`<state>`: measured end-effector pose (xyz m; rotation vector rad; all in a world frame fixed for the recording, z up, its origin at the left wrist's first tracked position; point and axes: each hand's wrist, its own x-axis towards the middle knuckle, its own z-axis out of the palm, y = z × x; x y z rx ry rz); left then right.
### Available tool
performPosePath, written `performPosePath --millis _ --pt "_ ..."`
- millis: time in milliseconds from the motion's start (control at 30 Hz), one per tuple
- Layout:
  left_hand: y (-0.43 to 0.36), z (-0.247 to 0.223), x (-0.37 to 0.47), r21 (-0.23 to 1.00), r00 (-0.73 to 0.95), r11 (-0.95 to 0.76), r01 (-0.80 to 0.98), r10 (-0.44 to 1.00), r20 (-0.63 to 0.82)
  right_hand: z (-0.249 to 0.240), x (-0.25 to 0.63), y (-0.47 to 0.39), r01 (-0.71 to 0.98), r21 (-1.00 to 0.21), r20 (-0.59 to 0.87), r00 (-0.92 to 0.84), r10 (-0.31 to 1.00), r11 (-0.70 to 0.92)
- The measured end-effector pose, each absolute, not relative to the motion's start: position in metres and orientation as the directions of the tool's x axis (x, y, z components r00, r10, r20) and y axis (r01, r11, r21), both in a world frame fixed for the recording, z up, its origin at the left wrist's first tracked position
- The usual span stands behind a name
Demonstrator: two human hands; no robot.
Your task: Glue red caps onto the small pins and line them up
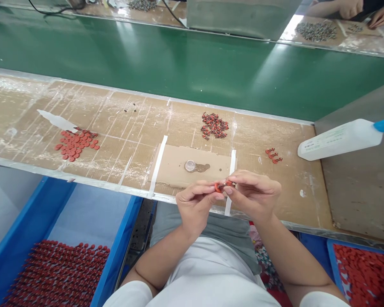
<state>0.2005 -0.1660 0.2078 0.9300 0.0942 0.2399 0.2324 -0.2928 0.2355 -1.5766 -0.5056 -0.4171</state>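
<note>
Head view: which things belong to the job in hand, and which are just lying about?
Likely the job's:
red-and-dark piece, pinched by left hand and right hand
red discs
pile of small parts
red pieces in the blue bin

Probably just lying about:
dark specks
white bottle

The left hand (196, 207) and the right hand (256, 194) hold together one small red-and-dark part (222, 186) between their fingertips, above the near side of the brown tabletop (142, 136). Just beyond them, a small round pale container (190, 166) stands on a flat tan cardboard sheet (169, 170). Farther away lies a loose pile of thin dark-and-red pieces (214, 127). At left there is a heap of flat round red discs (72, 148); at right, a white plastic bottle with blue cap (342, 138).
</note>
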Motion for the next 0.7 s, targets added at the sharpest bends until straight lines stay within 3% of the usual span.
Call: performPosePath --millis 400,700 --pt "-0.1678 0.207 0.1989 0.805 0.968 0.576 -0.139 0.249 -0.011 0.2309 0.2314 -0.2976 0.563 -0.82 0.557 0.826 0.089 -0.101" --pt "-0.1698 0.2087 0.2014 0.802 0.977 0.581 -0.142 0.21 0.021 0.2323 0.2301 -0.2966 0.536 -0.842 0.534 0.844 0.043 -0.063"
